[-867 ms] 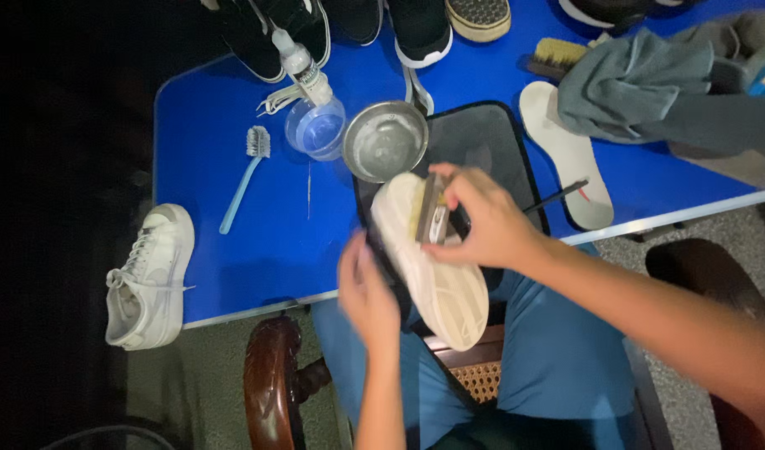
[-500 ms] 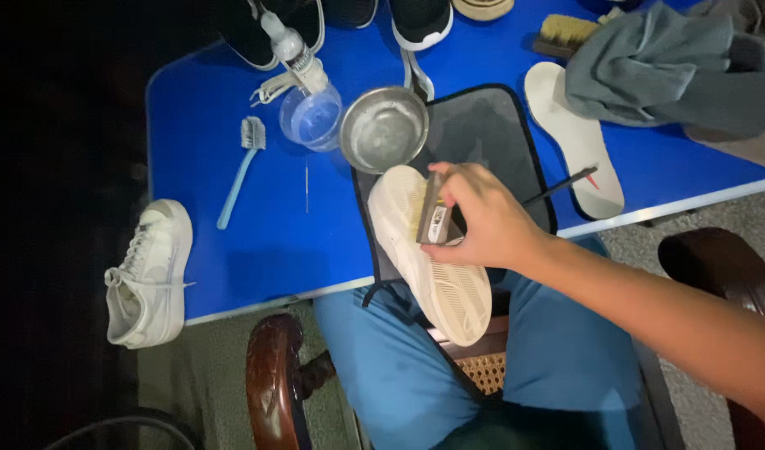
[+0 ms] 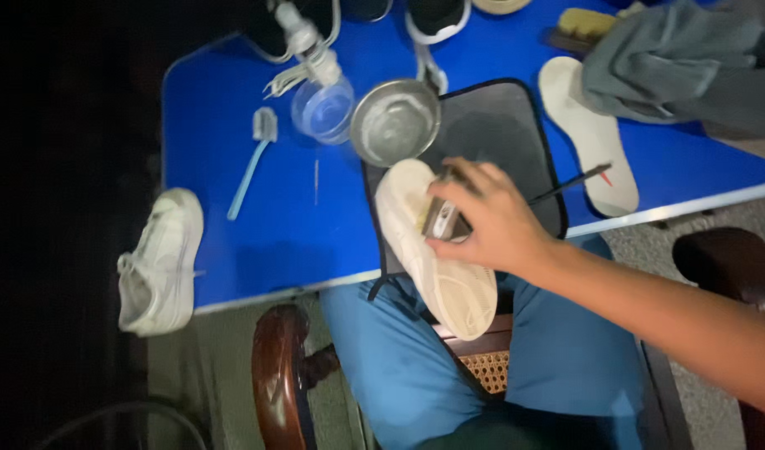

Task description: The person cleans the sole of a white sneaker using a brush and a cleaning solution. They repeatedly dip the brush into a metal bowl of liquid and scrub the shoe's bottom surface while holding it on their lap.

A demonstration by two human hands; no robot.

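right hand [image 3: 490,221]: closed on a small brush [image 3: 442,218], pressed onto the sole of the cream shoe [image 3: 436,250]
left hand: not in frame
cream shoe: sole up, toe at about 11 o'clock, heel at about 5 o'clock; front half over the dark mat [image 3: 499,133], heel hanging off the table edge above the lap in blue trousers [image 3: 399,367]
dark mat: on the blue table [image 3: 232,242], near edge
steel bowl [image 3: 396,121]: at 12 o'clock from the shoe toe, just beside it
clear plastic cup [image 3: 324,108]: at 9 o'clock from the bowl, just beside it
blue toothbrush [image 3: 251,162]: flat on the table, 9 o'clock of the cup
white sneaker [image 3: 159,260]: at the table's left edge, well apart from the hand
white insole [image 3: 590,146]: 3 o'clock of the mat
grey cloth [image 3: 674,67]: overlaps the insole's top end
thin dark stick [image 3: 570,183]: across the mat's right edge, 3 o'clock of the hand
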